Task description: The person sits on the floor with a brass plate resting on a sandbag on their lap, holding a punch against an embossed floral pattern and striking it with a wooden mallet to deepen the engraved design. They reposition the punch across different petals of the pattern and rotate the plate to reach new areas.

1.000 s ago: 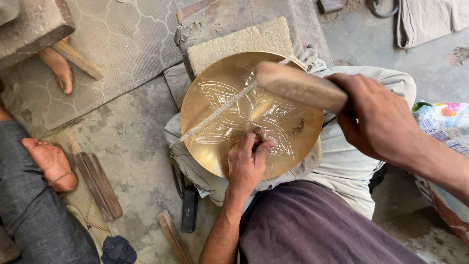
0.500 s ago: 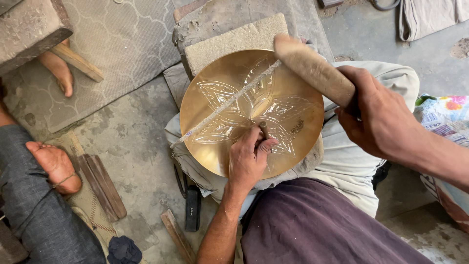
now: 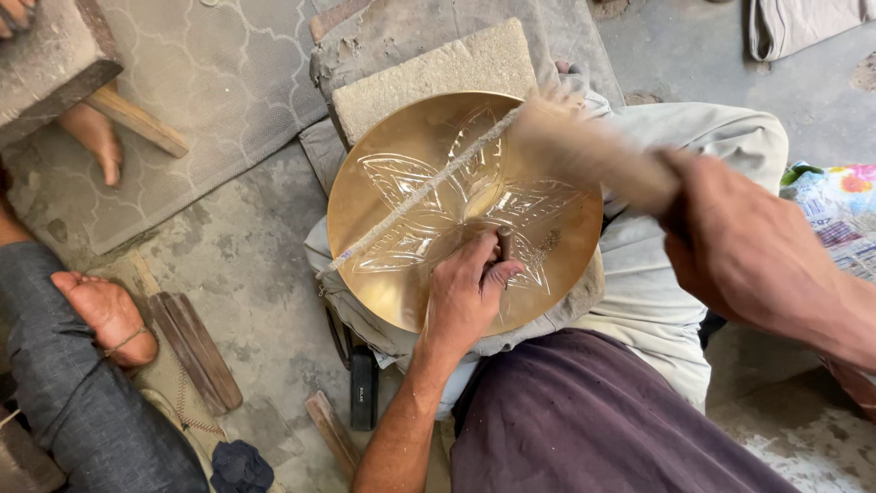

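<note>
Above brass plate (image 3: pixel 401 210), raised wooden mallet (image 3: pixel 584 151)

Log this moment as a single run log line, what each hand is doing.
left hand: pinches thin metal punch upright on round engraved brass plate | right hand: grips blurred wooden mallet above plate

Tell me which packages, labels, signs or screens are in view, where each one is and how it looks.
Printed paper or wrapper: lies at the right edge, beyond the right hand; flat sheet, pale with pink, green and blue print.
Small black bar-shaped thing: lies on the floor below the brass plate; it carries a small pale marking.
No signs or screens are in view.
</note>
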